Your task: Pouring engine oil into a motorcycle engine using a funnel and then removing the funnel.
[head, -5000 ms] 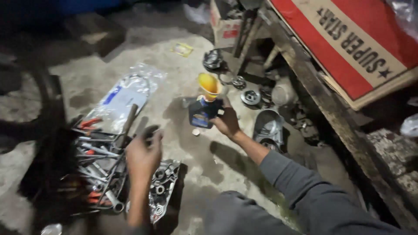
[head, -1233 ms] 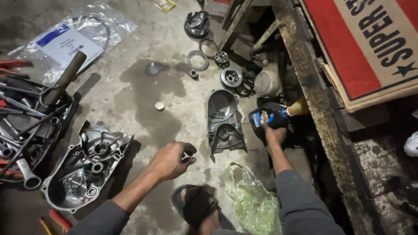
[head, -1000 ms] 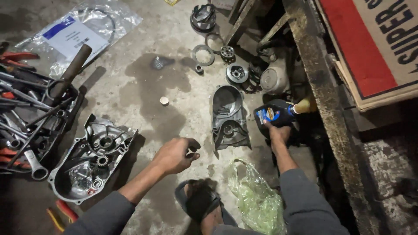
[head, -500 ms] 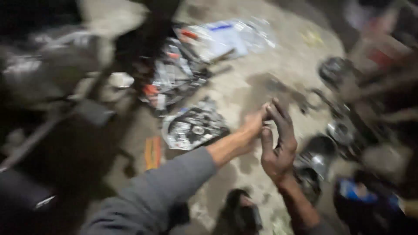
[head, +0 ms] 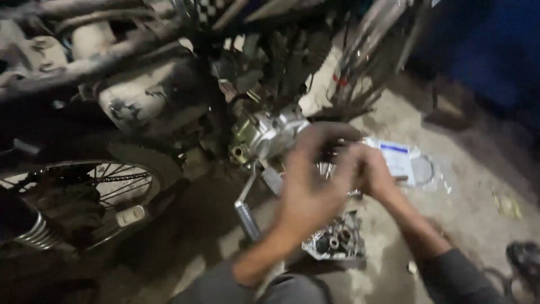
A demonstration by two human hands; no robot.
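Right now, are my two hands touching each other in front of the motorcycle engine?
Cannot tell. In the head view the left hand overlaps the right hand before the engine, but motion blur hides any contact or gap.

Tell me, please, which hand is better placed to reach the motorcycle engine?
Probably the left hand: it is raised directly before the engine. The right hand sits farther right, nearer the plastic bag. Motion blur hides details.

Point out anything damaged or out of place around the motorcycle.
The engine sits open, its side cover lying on the concrete floor beneath both hands. A clear plastic bag lies loose nearby. Blur hides finer damage.
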